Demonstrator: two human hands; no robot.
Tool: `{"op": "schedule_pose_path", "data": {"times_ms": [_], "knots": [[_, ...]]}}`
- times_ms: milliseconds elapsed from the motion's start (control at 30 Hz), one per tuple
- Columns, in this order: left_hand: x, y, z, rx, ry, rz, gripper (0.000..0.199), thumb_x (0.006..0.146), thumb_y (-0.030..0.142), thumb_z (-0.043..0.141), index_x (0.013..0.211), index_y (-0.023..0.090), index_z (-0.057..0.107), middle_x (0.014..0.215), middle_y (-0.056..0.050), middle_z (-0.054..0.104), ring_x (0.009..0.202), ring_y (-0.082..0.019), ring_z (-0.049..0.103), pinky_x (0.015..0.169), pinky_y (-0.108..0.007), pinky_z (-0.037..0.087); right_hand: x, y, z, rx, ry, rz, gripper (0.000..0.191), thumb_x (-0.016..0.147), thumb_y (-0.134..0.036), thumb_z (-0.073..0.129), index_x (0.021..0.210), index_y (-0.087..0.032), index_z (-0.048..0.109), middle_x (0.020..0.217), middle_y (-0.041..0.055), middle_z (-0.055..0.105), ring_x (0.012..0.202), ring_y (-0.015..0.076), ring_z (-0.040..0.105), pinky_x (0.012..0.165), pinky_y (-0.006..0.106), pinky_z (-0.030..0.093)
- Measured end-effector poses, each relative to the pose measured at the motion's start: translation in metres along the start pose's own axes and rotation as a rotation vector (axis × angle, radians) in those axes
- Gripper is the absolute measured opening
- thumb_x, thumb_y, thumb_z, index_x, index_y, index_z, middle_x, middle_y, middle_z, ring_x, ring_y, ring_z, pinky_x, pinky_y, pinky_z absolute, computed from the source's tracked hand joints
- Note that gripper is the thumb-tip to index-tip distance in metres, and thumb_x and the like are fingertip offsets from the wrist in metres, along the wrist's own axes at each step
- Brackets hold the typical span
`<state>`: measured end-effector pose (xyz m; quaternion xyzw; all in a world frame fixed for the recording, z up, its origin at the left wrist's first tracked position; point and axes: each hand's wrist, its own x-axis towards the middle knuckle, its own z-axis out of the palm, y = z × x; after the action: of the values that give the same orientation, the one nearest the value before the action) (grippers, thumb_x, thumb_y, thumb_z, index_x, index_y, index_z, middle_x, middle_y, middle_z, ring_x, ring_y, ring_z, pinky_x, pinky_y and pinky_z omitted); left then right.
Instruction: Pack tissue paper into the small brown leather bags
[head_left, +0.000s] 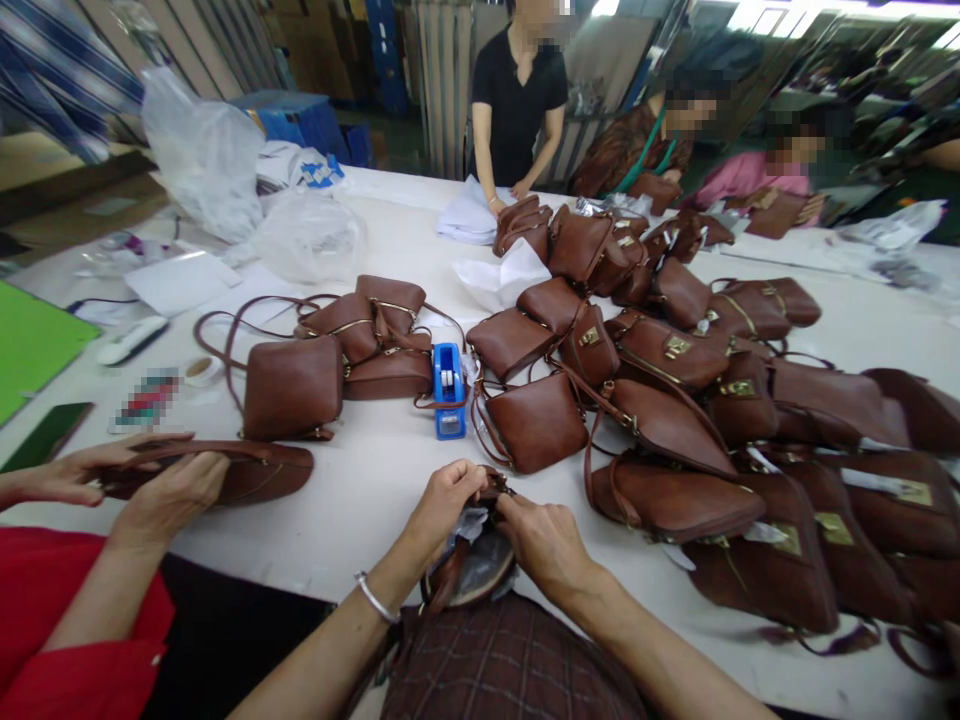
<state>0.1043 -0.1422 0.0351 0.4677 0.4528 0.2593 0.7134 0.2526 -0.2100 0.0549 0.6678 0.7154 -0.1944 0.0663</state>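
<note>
At the table's near edge, a brown bag (450, 580) leans against my body, with clear plastic (470, 523) at its top. My left hand (450, 500), with a silver bangle on its wrist, pinches the strap end at the bag's top. From the right, my right hand (541, 535) grips the same strap part, its fingers close to those of my left hand. The small piece between the fingertips is too hidden to make out. Just beyond my hands lies a square brown bag (538, 422), and a blue tape dispenser (450, 390) stands to its left.
Many brown bags (675, 500) cover the right of the white table (360, 510). At left, a red-sleeved person's hands hold a bag (270, 472). More bags (294, 388), plastic wrap (311, 235) and a mouse (133, 340) lie beyond. Several people are across the table.
</note>
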Motion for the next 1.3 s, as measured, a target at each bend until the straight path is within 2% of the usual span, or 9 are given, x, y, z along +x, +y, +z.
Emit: {"op": "schedule_pose_path", "data": {"times_ms": [167, 267, 333, 433, 633, 933, 1067, 1167, 1300], "knots": [[-0.011, 0.025, -0.017, 0.272, -0.232, 0.080, 0.018, 0.080, 0.033, 0.056, 0.083, 0.016, 0.060, 0.086, -0.003, 0.062, 0.082, -0.016, 0.054, 0.079, -0.028, 0.042, 0.001, 0.000, 0.007, 0.077, 0.104, -0.007, 0.018, 0.095, -0.026, 0.048, 0.111, -0.024, 0.055, 0.101, 0.0015, 0.071, 0.075, 0.0197, 0.067, 0.055, 0.032, 0.020], [-0.027, 0.027, -0.025, 0.745, -0.181, 0.274, 0.019, 0.080, 0.017, 0.056, 0.096, 0.024, 0.065, 0.108, -0.001, 0.065, 0.112, -0.021, 0.051, 0.112, -0.043, 0.021, 0.003, -0.001, 0.007, 0.047, 0.278, -0.078, 0.013, 0.095, -0.024, 0.048, 0.095, -0.022, 0.061, 0.088, 0.0025, 0.069, 0.073, 0.0178, 0.061, 0.062, 0.032, 0.028], [-0.038, 0.021, -0.025, 0.955, -0.107, 0.338, 0.027, 0.080, 0.011, 0.055, 0.100, 0.027, 0.064, 0.111, 0.002, 0.065, 0.120, -0.021, 0.047, 0.116, -0.048, 0.006, 0.006, 0.000, 0.005, 0.058, 0.413, -0.127, 0.014, 0.093, -0.021, 0.051, 0.087, -0.022, 0.063, 0.092, 0.0034, 0.067, 0.082, 0.0187, 0.058, 0.070, 0.032, 0.031], [-0.046, 0.012, -0.018, 1.074, -0.059, 0.369, 0.031, 0.082, 0.013, 0.058, 0.107, 0.029, 0.062, 0.108, 0.002, 0.064, 0.118, -0.020, 0.047, 0.116, -0.048, 0.011, 0.014, 0.002, 0.006, 0.212, 0.486, -0.091, 0.010, 0.087, -0.017, 0.058, 0.082, -0.023, 0.064, 0.102, 0.0036, 0.062, 0.091, 0.0199, 0.052, 0.078, 0.033, 0.033], [-0.032, 0.006, 0.002, 1.286, 0.100, 0.343, 0.011, 0.086, 0.020, 0.056, 0.094, 0.018, 0.064, 0.103, -0.007, 0.061, 0.109, -0.027, 0.050, 0.108, -0.050, 0.028, 0.030, 0.004, 0.024, 0.655, 0.427, 0.040, 0.013, 0.074, -0.007, 0.055, 0.073, -0.019, 0.050, 0.082, 0.0011, 0.053, 0.082, 0.0159, 0.050, 0.077, 0.028, 0.040], [-0.029, -0.009, 0.002, 0.954, 0.032, 0.348, 0.001, 0.086, 0.018, 0.056, 0.086, 0.018, 0.057, 0.108, -0.004, 0.061, 0.114, -0.021, 0.050, 0.112, -0.046, 0.027, 0.040, 0.013, 0.036, 0.671, 0.350, 0.206, 0.016, 0.070, -0.013, 0.053, 0.084, -0.020, 0.048, 0.082, -0.0005, 0.056, 0.076, 0.0152, 0.051, 0.071, 0.028, 0.037], [-0.031, -0.017, 0.003, 1.012, 0.118, 0.467, 0.039, 0.083, 0.007, 0.053, 0.119, 0.020, 0.047, 0.115, -0.004, 0.060, 0.113, -0.019, 0.052, 0.117, -0.052, 0.015, 0.037, 0.019, 0.024, 0.969, 0.167, 0.253, 0.032, 0.067, -0.035, 0.070, 0.091, -0.017, 0.059, 0.092, 0.0032, 0.064, 0.084, 0.0178, 0.056, 0.073, 0.029, 0.042], [-0.029, -0.022, -0.001, 0.997, 0.170, 0.513, 0.049, 0.084, 0.008, 0.051, 0.129, 0.019, 0.038, 0.113, -0.006, 0.060, 0.112, -0.019, 0.053, 0.115, -0.051, 0.024, 0.035, 0.027, 0.012, 1.214, -0.036, 0.201, 0.047, 0.073, -0.053, 0.062, 0.102, -0.016, 0.064, 0.096, 0.0052, 0.065, 0.083, 0.0177, 0.057, 0.064, 0.026, 0.042], [-0.030, -0.020, -0.001, 0.991, 0.189, 0.509, 0.057, 0.083, 0.021, 0.059, 0.134, 0.019, 0.033, 0.120, -0.009, 0.058, 0.117, -0.023, 0.051, 0.113, -0.054, 0.027, 0.038, 0.034, 0.008, 1.275, -0.053, 0.191, 0.041, 0.068, -0.048, 0.064, 0.090, -0.013, 0.065, 0.077, 0.0017, 0.060, 0.069, 0.0125, 0.052, 0.056, 0.023, 0.037]]}}
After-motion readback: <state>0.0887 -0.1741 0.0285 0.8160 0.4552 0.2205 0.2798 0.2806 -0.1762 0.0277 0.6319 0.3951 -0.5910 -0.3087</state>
